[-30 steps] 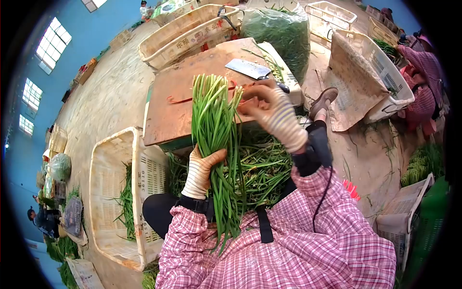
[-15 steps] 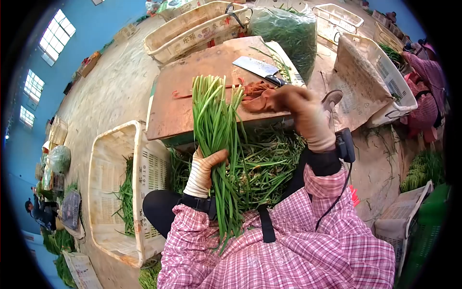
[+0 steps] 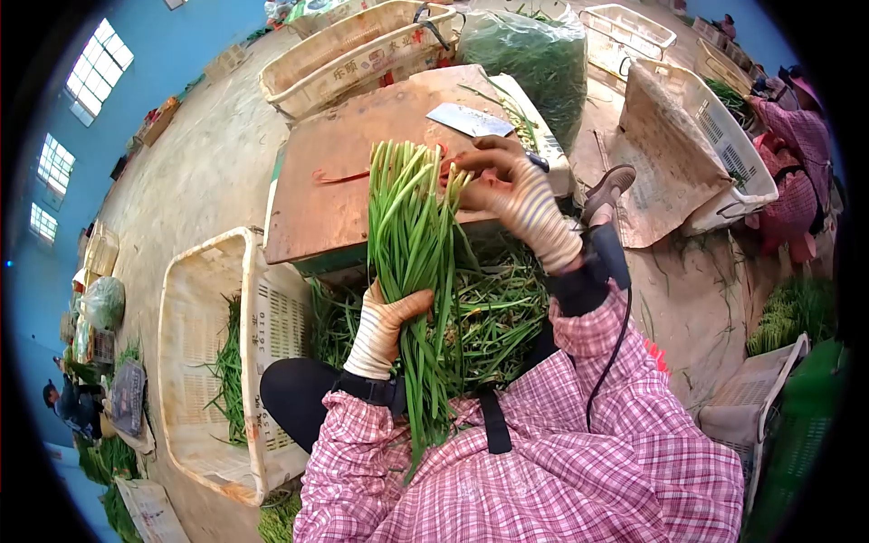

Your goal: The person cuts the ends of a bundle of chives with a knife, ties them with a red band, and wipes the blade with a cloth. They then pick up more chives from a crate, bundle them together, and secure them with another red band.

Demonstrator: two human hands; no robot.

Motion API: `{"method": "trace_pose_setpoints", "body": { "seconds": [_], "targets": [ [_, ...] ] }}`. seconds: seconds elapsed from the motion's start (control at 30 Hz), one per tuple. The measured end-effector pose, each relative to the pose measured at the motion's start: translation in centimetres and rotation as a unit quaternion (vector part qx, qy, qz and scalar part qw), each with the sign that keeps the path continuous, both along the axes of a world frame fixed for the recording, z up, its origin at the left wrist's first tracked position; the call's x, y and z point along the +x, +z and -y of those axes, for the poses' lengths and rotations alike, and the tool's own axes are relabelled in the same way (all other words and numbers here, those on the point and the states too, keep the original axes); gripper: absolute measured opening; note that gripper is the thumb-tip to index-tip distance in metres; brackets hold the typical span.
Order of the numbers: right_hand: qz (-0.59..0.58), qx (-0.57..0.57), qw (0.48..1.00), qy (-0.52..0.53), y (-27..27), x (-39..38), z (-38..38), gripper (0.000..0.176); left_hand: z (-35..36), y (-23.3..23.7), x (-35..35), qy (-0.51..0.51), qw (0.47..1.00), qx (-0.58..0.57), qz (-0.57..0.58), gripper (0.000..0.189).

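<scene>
My left hand (image 3: 391,330), in a striped glove with bare-looking brownish fingers, is closed around the middle of a bunch of garlic chives (image 3: 407,244). The pale cut ends point away from me over the board; the leaf tips hang toward my lap. At the right side of those ends is my right hand (image 3: 516,195), gloved too, its fingers bent together on a few stalks. Behind it, a reddish cloth is mostly covered. A cleaver (image 3: 469,119) lies on the wooden board (image 3: 317,213), its handle partly hidden by my right hand. A red tie (image 3: 339,177) lies beside the bunch.
Loose leaves (image 3: 502,312) are heaped between my knees and the board. A white plastic crate (image 3: 253,362) stands at my left, another crate (image 3: 362,68) behind the board, next to a clear bag of greens (image 3: 525,72). Another person (image 3: 797,154) sits at the right by a cloth-draped crate (image 3: 715,136).
My right hand has swung left and down from above the cloth to the stalk ends. The left hand keeps its hold on the bunch. The view has shifted slightly.
</scene>
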State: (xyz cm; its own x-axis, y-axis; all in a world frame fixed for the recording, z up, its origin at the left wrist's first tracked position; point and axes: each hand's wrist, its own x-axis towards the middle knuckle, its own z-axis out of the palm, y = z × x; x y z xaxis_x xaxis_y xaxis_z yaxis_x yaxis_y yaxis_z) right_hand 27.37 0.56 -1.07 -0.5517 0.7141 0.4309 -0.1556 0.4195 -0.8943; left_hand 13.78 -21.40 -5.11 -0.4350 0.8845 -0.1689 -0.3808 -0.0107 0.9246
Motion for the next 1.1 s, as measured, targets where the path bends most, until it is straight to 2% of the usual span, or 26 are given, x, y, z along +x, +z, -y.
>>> {"method": "trace_pose_setpoints", "body": {
  "seconds": [0.03,0.07,0.1,0.17,0.23,0.27,0.3,0.37,0.4,0.43,0.5,0.53,0.57,0.63,0.7,0.77,0.8,0.87,0.9,0.93,0.97,1.0,1.03,1.07,1.1],
  "targets": [
    [0.036,0.180,0.981,-0.059,-0.8,-0.5,0.7,0.034,-0.1,-0.2,-0.2,-0.006,1.000,-0.003,-0.001,0.040],
    [0.079,0.168,0.982,-0.035,0.1,-0.1,1.7,0.036,-0.3,0.2,0.1,-0.002,1.000,0.000,0.003,0.041],
    [0.039,0.138,0.990,-0.018,-1.0,-0.9,1.6,0.028,-0.3,0.3,0.3,0.002,1.000,0.002,0.006,0.041],
    [0.050,0.182,0.981,-0.040,-1.2,-0.9,2.0,0.021,-0.4,0.6,0.6,0.012,1.000,0.008,0.014,0.041],
    [0.024,0.107,0.993,-0.031,1.0,0.6,3.4,0.017,-0.2,0.0,-0.1,0.005,1.000,0.005,0.014,0.039],
    [0.030,0.023,0.999,-0.007,2.1,1.6,3.6,0.016,-0.1,-0.4,-0.4,0.003,1.000,0.009,0.019,0.039],
    [0.041,0.013,0.999,-0.006,3.5,3.1,3.9,0.017,0.0,-0.7,-0.6,0.000,1.000,0.013,0.023,0.039],
    [-0.081,-0.096,0.985,0.118,4.5,6.3,3.6,0.012,0.2,-0.9,-0.7,0.006,0.999,0.005,0.034,0.038],
    [-0.203,-0.091,0.933,0.283,3.9,7.5,2.7,0.011,0.4,-0.9,-0.7,0.009,0.999,0.001,0.039,0.038],
    [-0.290,-0.172,0.862,0.378,3.4,8.9,2.4,0.013,0.4,-0.9,-0.9,0.016,1.000,0.003,0.026,0.039],
    [-0.246,-0.204,0.940,0.115,4.2,10.5,2.5,0.014,0.4,-1.1,-0.9,0.031,0.999,0.006,0.004,0.040],
    [-0.017,-0.010,0.997,-0.078,4.4,9.9,1.8,0.017,0.4,-1.4,-0.9,0.034,0.999,0.016,0.005,0.046],
    [0.091,0.069,0.978,-0.175,2.8,8.9,1.4,0.021,0.3,-1.7,-0.8,0.042,0.999,0.018,0.000,0.048],
    [0.016,0.014,0.997,-0.070,3.7,5.6,4.4,0.022,-0.5,-2.0,-0.3,0.056,0.998,0.026,-0.011,0.053],
    [0.047,-0.017,0.998,-0.035,3.3,2.2,6.0,0.031,-0.6,-2.4,0.3,0.056,0.997,0.019,-0.050,0.056],
    [0.225,0.063,0.967,-0.103,2.1,-0.5,5.4,0.037,-0.8,-2.5,0.9,0.058,0.994,0.023,-0.092,0.056],
    [0.202,0.129,0.963,-0.124,-0.4,-1.6,4.2,0.036,-0.8,-2.3,1.4,0.065,0.994,0.021,-0.084,0.055],
    [0.151,-0.052,0.986,-0.038,-0.9,-2.4,3.4,0.033,-0.5,-2.5,1.3,0.056,0.995,0.021,-0.084,0.054],
    [0.126,-0.144,0.982,0.007,-0.6,-2.5,3.3,0.031,-0.3,-2.8,1.3,0.052,0.995,0.019,-0.081,0.054],
    [0.205,-0.194,0.959,0.022,0.1,-1.9,2.7,0.028,-0.2,-2.9,1.1,0.050,0.995,0.015,-0.089,0.053],
    [0.128,-0.229,0.963,0.060,-1.8,-2.1,1.8,0.023,-0.1,-3.0,1.0,0.049,0.996,0.011,-0.076,0.052],
    [0.041,-0.363,0.918,0.152,-1.9,-1.7,1.2,0.020,0.0,-3.1,0.9,0.048,0.997,0.008,-0.064,0.052],
    [-0.048,-0.482,0.841,0.241,-2.0,-1.2,0.6,0.018,0.0,-3.2,0.8,0.048,0.997,0.007,-0.053,0.052],
    [-0.133,-0.490,0.810,0.295,-2.7,-0.8,-0.2,0.017,-0.1,-3.2,0.8,0.043,0.998,0.016,-0.040,0.052],
    [-0.208,-0.465,0.792,0.336,-1.0,0.2,-0.3,0.021,0.0,-3.4,0.7,0.047,0.998,0.015,-0.037,0.051]
  ]
}}
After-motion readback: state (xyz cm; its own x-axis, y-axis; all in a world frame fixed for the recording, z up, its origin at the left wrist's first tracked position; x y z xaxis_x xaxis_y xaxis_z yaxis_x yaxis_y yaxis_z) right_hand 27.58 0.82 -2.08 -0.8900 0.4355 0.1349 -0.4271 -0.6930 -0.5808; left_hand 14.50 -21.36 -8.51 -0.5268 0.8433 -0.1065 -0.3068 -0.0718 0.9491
